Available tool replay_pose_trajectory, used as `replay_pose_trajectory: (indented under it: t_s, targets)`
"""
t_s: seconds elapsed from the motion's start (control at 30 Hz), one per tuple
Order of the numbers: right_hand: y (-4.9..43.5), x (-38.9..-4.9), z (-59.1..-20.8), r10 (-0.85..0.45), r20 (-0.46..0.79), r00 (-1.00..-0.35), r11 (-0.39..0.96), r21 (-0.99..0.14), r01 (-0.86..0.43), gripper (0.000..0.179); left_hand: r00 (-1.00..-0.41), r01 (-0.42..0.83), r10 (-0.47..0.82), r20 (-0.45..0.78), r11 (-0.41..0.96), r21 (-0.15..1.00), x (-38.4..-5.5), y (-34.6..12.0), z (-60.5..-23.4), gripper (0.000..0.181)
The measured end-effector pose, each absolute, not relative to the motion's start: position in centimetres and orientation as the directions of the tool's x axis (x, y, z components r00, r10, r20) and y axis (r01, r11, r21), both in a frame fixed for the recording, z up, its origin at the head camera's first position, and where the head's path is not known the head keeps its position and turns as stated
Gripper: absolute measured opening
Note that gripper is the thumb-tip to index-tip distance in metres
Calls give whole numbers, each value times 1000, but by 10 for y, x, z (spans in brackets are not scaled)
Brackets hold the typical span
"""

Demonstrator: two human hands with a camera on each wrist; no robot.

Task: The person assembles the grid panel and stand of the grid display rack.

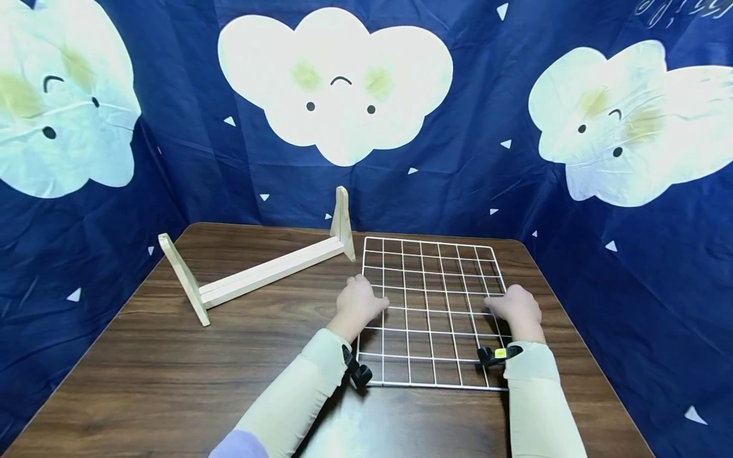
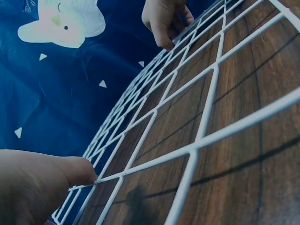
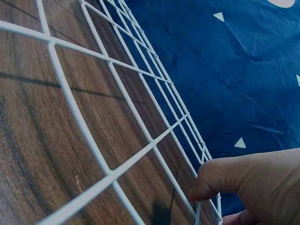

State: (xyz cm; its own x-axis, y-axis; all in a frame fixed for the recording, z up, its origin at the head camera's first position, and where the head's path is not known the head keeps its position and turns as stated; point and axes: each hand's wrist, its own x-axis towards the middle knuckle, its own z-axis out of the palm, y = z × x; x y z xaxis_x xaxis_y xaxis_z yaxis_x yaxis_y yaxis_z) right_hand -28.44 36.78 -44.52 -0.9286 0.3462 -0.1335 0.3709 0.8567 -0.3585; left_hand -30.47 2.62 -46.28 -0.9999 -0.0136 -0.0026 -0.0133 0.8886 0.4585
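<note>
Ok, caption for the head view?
Left hand and right hand grip opposite sides of a white wire grid, a wooden stand to its left.

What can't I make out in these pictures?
- Head view: how the left hand and right hand grip beneath the white wire grid; the hands themselves hide it.
- Head view: the grid's near right corner, behind the right sleeve.
- Head view: what the lettering says, cut off by the top edge.
- Right wrist view: the rest of the right hand, cut off by the right edge.
</note>
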Motion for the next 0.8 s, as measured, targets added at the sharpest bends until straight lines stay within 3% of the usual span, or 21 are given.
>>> replay_pose_trajectory:
  t_s: [0.33, 0.8]
  targets:
    - [364, -287, -435, 335, -99, -937, 863, -368, 347, 47, -999, -16, -28, 19, 877, 481, -311, 23, -455, 76]
    - [355, -291, -416, 336, -60, -940, 868, -367, 333, 59, -999, -27, -46, 27, 869, 494, -316, 15, -443, 82]
